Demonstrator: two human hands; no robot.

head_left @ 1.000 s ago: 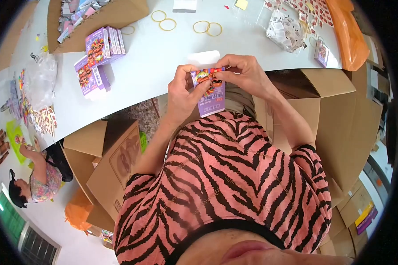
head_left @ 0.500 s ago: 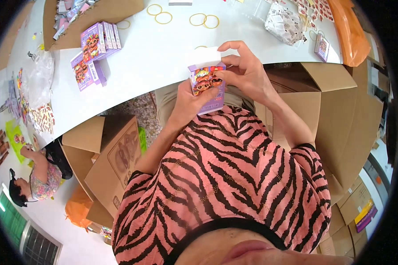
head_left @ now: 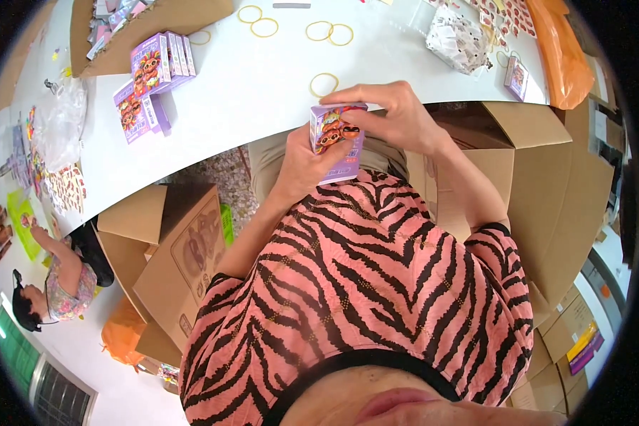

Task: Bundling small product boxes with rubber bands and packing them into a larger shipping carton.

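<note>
A small purple cardboard box (head_left: 331,129) with colourful cartoon figures on its front is held upright just off the table's near edge. My left hand (head_left: 299,167) grips its lower left part, thumb lying across the front. At the box's top, my right hand (head_left: 403,119) has its thumb on the upper front and its fingers over the top edge, where the flap is folded down. What is inside the box is hidden. A yellow rubber band (head_left: 324,85) lies on the table just beyond the box.
Similar purple boxes (head_left: 149,67) stand stacked at the left of the white table (head_left: 245,92). An open carton (head_left: 192,15) of small packets is behind them. Clear bags, loose cards and an orange bag (head_left: 557,53) lie around. Large cartons (head_left: 561,206) flank me; another person (head_left: 67,280) sits far left.
The box's white top flap, raised before, is now folded down under my right fingers. My right hand has moved over the top, and the rubber band behind is more exposed.
</note>
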